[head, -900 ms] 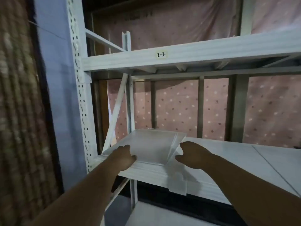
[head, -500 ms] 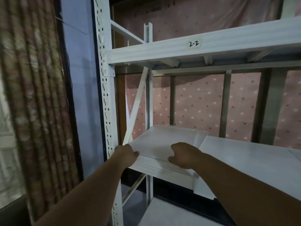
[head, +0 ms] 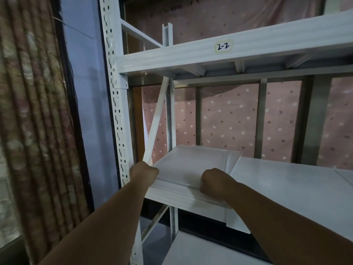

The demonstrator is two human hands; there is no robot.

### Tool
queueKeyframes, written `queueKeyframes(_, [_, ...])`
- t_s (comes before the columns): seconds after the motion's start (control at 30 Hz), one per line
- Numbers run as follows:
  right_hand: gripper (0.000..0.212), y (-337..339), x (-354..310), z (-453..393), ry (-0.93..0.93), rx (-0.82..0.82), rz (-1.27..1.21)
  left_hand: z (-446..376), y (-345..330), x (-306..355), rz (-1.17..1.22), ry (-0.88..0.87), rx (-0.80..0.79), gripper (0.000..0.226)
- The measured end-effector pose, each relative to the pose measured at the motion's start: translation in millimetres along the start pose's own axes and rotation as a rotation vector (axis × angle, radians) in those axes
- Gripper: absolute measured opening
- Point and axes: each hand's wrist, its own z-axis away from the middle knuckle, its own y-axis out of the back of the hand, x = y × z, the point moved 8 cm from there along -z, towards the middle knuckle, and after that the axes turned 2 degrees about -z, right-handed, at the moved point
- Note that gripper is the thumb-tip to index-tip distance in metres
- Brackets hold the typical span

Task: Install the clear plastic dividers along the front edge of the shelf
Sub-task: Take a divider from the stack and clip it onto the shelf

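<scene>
Rack point(head: 116, 104): white painted metal, smooth. Dividers point(head: 193, 163): pale plastic, seemingly matt in dim light. Curtain point(head: 34, 121): coarse patterned cloth.

Dim room, patterned curtain point(head: 34, 111), bluish wall point(head: 86, 92), pink dotted backdrop point(head: 229, 115)

White shelf point(head: 286, 180), pink dotted cloth point(head: 229, 115), brownish patterned curtain point(head: 32, 111), pale blue wall point(head: 86, 92)

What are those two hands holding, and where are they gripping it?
A stack of clear plastic sheets lying on the white shelf: left hand at its front-left corner, right hand on its front edge.
</scene>
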Motion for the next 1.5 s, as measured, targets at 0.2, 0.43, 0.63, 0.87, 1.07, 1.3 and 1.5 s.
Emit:
queueKeyframes(0.2, [0.030, 11, 7, 1, 0.030, 0.012, -0.058, 6, 4, 18, 0.743, 0.018, 0.012, 0.096])
queueKeyframes(0.43, [0.027, 29, 21, 15, 0.062, 0.189, -0.331, 48, -32, 88, 1.209, -0.132, -0.411, 0.062])
queueKeyframes(0.63, [0.061, 36, 46, 34, 0.016, 0.264, -0.645, 84, -71, 127, 1.116, -0.194, -0.569, 0.077])
queueKeyframes(0.87, [0.055, 54, 84, 62, -0.030, 0.368, -0.843, 117, -80, 176, 0.967, -0.313, -0.545, 0.081])
queueKeyframes(1.07, [0.045, 76, 120, 93, -0.062, 0.444, -0.897, 157, -90, 221, 0.863, -0.405, -0.541, 0.088])
queueKeyframes(1.3, [0.047, 108, 175, 150, -0.114, 0.490, -0.938, 228, -107, 286, 0.715, -0.541, -0.548, 0.093])
queueKeyframes(1.5, [0.046, 139, 234, 220, -0.196, 0.560, -0.888, 299, -145, 339, 0.697, -0.612, -0.614, 0.090])
